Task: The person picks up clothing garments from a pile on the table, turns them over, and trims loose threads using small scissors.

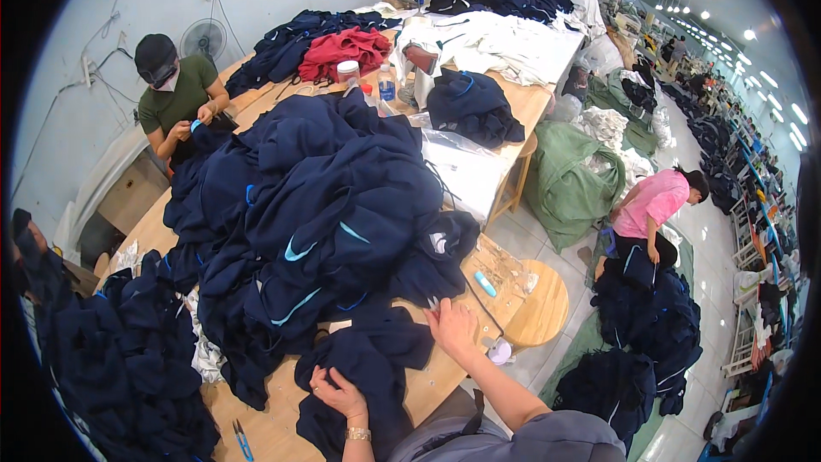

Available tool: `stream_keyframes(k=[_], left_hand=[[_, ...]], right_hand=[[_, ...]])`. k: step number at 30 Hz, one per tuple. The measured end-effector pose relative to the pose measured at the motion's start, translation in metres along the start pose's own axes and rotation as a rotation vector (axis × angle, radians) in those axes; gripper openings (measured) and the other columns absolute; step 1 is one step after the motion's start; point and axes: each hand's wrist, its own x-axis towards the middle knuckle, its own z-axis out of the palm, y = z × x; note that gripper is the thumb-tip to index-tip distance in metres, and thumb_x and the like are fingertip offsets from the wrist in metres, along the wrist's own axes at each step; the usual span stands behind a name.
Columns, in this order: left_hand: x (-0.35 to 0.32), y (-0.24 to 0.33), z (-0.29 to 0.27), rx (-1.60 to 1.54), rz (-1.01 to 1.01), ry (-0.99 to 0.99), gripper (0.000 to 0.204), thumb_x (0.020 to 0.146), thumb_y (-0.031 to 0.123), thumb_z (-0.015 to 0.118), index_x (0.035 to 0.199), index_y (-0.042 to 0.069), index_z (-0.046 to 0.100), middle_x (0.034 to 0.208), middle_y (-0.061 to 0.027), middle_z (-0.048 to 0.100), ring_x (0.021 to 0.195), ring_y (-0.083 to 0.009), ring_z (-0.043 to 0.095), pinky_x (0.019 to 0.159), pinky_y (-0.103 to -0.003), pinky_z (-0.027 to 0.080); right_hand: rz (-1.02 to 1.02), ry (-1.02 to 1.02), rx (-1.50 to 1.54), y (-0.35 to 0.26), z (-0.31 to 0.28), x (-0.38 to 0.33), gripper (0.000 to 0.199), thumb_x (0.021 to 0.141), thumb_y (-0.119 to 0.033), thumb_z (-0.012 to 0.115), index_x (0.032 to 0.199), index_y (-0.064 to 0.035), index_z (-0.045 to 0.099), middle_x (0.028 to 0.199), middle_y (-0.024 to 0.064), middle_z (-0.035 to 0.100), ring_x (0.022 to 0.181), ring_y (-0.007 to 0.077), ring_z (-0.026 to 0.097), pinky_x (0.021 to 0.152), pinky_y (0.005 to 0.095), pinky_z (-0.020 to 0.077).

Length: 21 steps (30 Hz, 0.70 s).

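Observation:
My left hand (340,393) grips a dark navy garment (372,351) at the table's near edge, its fingers curled into the cloth. Just right of that garment is my right hand (453,325), closed around a small tool (434,301). Only the tool's pale, pointed tips show, so I cannot tell its kind. Beyond both hands rises a big heap of navy garments (342,180) with light-blue marks. Blue-handled thread snips (242,441) lie on the wood to the left of my left hand.
A light-blue capped tube (485,283) lies near the table's right edge, by a round wooden stool (540,304). More navy garments (120,368) hang at the left. One person (184,103) handles cloth across the table; another (648,210) bends over garments on the floor at right.

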Motion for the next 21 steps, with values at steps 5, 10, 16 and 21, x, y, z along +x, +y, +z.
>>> stream_keyframes(k=[5,10,16,21], left_hand=[[0.004,-0.018,0.003,0.155,-0.185,0.169,0.023,0.092,0.015,0.053,0.101,-0.006,0.053,0.097,-0.021,0.058,0.09,-0.0362,0.056,0.081,-0.038,0.044],[0.012,-0.022,0.001,0.263,-0.207,0.246,0.025,0.094,0.02,0.05,0.098,-0.005,0.052,0.093,-0.0204,0.057,0.086,-0.0339,0.055,0.078,-0.038,0.043],[0.011,-0.03,-0.006,0.361,-0.229,0.205,0.025,0.093,0.02,0.052,0.099,-0.005,0.052,0.09,-0.0218,0.056,0.082,-0.0353,0.055,0.076,-0.037,0.044],[0.024,0.002,-0.019,0.478,-0.195,0.175,0.032,0.093,0.026,0.052,0.096,-0.006,0.052,0.088,-0.0264,0.057,0.077,-0.0412,0.054,0.071,-0.044,0.046]], right_hand=[[-0.06,-0.279,0.051,0.012,-0.011,0.004,0.038,0.081,-0.041,0.061,0.087,-0.0061,0.049,0.072,0.016,0.059,0.069,0.032,0.061,0.056,0.0433,0.0495],[-0.27,-0.44,0.123,0.032,-0.028,0.008,0.041,0.077,-0.042,0.065,0.089,-0.0062,0.048,0.073,0.0149,0.058,0.069,0.0304,0.063,0.054,0.0373,0.0514],[-0.495,-0.912,0.483,0.052,-0.069,0.075,0.039,0.078,-0.039,0.067,0.098,-0.0064,0.057,0.079,0.0118,0.059,0.07,0.0259,0.063,0.058,0.0342,0.0507],[-0.095,-0.508,0.645,0.093,-0.071,0.274,0.032,0.078,-0.03,0.07,0.097,-0.0053,0.063,0.071,0.0036,0.063,0.064,0.0122,0.058,0.059,0.0279,0.0468]])
